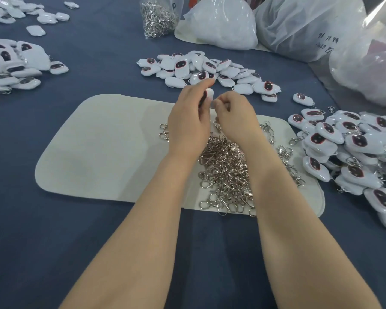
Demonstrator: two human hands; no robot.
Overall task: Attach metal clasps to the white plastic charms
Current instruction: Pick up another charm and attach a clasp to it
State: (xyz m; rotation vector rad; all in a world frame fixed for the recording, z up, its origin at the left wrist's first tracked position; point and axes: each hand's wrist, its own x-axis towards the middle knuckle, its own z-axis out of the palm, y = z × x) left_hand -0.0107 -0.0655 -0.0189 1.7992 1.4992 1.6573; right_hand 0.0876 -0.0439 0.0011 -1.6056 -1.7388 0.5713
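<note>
My left hand (188,121) grips a white plastic charm (209,94) upright above the far edge of a pale felt mat (98,150). My right hand (235,112) is curled beside it, its fingertips pinched at the charm's lower edge; what they pinch is hidden. A heap of loose metal clasps (226,170) lies on the mat under my wrists. A pile of bare white charms (201,68) with dark red faces lies just beyond my hands.
A big pile of charms with clasps on them (352,148) fills the right side. More charms (13,63) lie at the far left. A clear bag of clasps (157,16) and several large plastic bags (310,25) stand at the back on the blue cloth.
</note>
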